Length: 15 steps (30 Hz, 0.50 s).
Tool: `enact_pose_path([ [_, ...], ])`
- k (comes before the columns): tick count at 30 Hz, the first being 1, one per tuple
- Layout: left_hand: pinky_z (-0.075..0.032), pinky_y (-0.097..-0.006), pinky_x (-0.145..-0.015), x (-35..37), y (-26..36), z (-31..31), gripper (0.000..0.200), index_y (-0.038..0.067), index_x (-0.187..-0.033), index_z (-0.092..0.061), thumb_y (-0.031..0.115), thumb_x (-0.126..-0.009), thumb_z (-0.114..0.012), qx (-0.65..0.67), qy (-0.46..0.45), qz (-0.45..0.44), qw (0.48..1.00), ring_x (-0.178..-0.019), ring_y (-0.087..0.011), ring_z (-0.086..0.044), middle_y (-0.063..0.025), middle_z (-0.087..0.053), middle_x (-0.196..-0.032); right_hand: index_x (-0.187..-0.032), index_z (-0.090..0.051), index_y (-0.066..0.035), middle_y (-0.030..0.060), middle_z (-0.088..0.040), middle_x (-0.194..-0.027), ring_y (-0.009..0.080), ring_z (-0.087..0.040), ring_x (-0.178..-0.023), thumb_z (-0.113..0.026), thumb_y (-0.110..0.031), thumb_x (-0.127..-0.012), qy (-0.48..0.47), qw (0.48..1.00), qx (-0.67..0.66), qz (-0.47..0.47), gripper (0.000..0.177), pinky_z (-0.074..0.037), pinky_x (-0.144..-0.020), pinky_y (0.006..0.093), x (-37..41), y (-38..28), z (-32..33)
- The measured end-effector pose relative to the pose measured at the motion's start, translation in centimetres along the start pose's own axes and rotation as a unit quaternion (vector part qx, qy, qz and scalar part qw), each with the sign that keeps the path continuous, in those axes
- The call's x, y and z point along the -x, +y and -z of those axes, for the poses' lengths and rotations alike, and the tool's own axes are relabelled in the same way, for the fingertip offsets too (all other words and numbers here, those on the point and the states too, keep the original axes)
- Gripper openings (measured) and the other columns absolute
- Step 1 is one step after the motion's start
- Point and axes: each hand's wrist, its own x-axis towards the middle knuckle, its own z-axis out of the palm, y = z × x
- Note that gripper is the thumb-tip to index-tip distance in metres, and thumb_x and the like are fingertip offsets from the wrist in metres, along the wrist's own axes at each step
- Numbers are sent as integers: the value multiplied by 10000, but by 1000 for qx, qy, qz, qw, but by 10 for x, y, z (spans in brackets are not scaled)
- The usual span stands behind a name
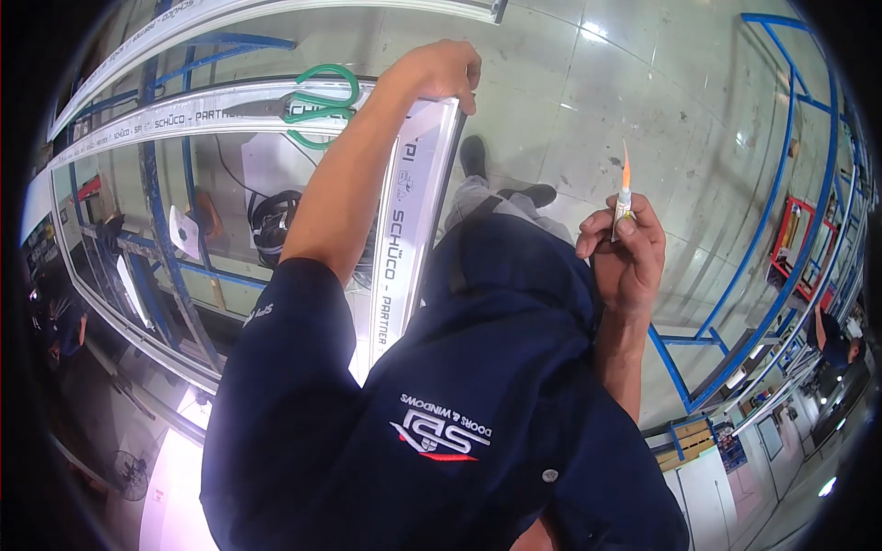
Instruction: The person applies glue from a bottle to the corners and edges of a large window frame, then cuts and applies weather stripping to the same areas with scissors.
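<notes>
My left hand [443,72] is at the corner of a white window frame [397,230], its fingers curled over the outer edge. The frame's profiles carry printed protective film. Close to my left forearm, green-handled scissors [317,108] lie across the top profile, blades pointing left. My right hand [629,243] is raised over the floor, away from the frame. Between its thumb and fingers it grips a small glue tube [624,217], upright, with a long orange nozzle pointing up. The undersides of my left fingers are hidden.
Blue metal racks stand on the right [787,174] and beneath the frame on the left. Another profile [276,23] runs along the top left. Black gear with a cable [273,225] shows through the frame. Other people are at the far left and right edges.
</notes>
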Motion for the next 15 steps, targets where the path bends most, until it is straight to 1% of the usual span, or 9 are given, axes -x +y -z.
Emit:
enact_pose_path([
  [4,-517,-387,-729,4,6,3,416,29,-900,-686,220,-615,-920,-5,-1,9,1000,-824,-266,-663,-100,-690,-869,-1170,-612,74,267,-728,-916,304,-694,-659,-544,-94,-996,-4,1000,1,5,252,-589,-647,372,-1,0,1],
  [10,-523,-407,-742,1,3,0,422,31,-902,-686,248,-627,-921,-28,9,-7,1000,-830,-284,-674,-108,-707,-883,-1173,-608,77,266,-728,-919,301,-694,-663,-545,-104,-997,-8,1000,-1,4,260,-587,-649,373,-2,0,2],
  [13,-525,-408,-745,5,11,3,423,36,-919,-697,259,-634,-915,-25,16,17,999,-832,-285,-679,-106,-713,-890,-1173,-608,77,265,-729,-918,301,-694,-664,-548,-111,-998,-10,1000,2,5,264,-583,-653,372,-3,0,2],
  [15,-525,-407,-745,5,8,4,424,39,-937,-708,263,-640,-910,-15,30,12,999,-833,-283,-679,-104,-715,-890,-1175,-609,76,264,-729,-916,299,-694,-665,-548,-111,-997,-7,1000,4,4,265,-581,-656,370,-3,-2,1],
])
